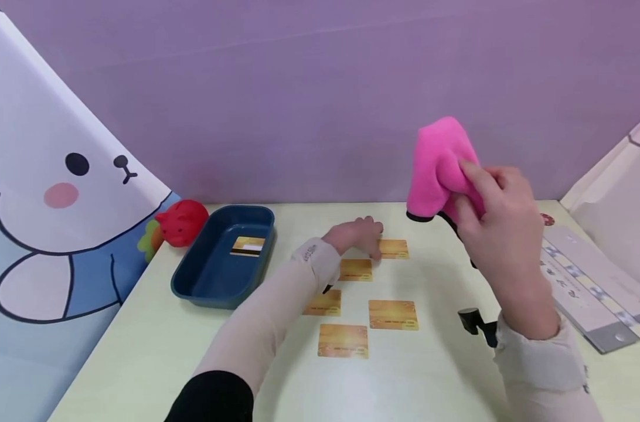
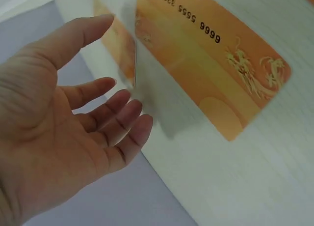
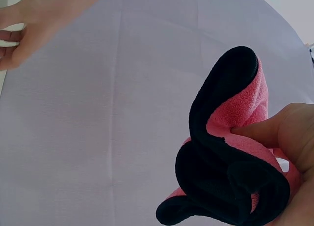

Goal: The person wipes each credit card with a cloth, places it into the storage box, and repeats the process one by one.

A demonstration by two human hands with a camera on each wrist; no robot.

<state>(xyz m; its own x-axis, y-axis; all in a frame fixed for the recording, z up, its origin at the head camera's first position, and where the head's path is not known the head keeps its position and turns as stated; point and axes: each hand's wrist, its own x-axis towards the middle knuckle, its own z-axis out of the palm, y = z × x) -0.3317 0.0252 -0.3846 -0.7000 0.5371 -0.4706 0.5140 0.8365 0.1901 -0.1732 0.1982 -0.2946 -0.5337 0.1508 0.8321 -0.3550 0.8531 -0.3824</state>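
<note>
One sleeve [image 1: 269, 337] partly hides a gold card [image 1: 326, 302] near the blue tray [image 1: 211, 278].

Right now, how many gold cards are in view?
6: one card in the blue tray; on the table, one beside the left hand, one nearer, one partly behind the left sleeve, two nearest. That sleeve may hide more.

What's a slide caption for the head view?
Right hand grips a pink cloth in the air; left hand reaches near golden cards on the table.
</note>
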